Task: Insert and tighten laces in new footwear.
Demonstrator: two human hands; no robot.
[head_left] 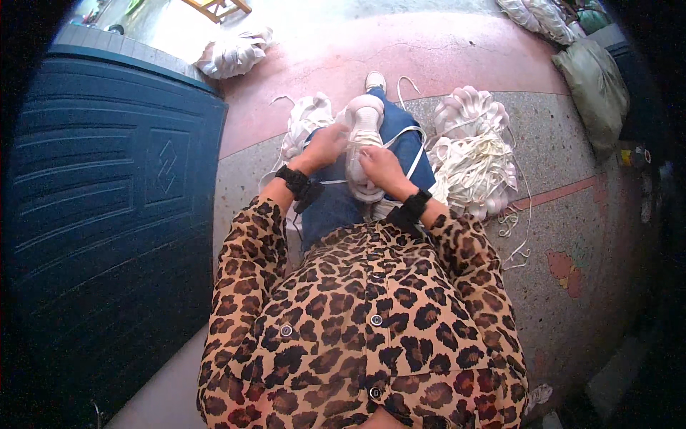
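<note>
A white sneaker (pixel 366 114) rests lengthwise on my lap, over blue jeans (pixel 409 137). Along its left side is my left hand (pixel 329 146), fingers curled in at the lacing; what they pinch is too small to make out. My right hand (pixel 384 170) is closed over the middle of the shoe, thumb and fingertips pinching the white shoelace (pixel 369 146) at the eyelets. A loose length of lace loops out to the right across my thigh. Both wrists wear black bands.
To my right lie a pile of white shoe pieces (pixel 468 107) and a tangle of white laces (pixel 471 168). More white pieces (pixel 309 118) lie at left. A blue panelled door (pixel 114 157) stands at left. Stuffed sacks (pixel 592 86) and a white bundle (pixel 236 53) sit farther off.
</note>
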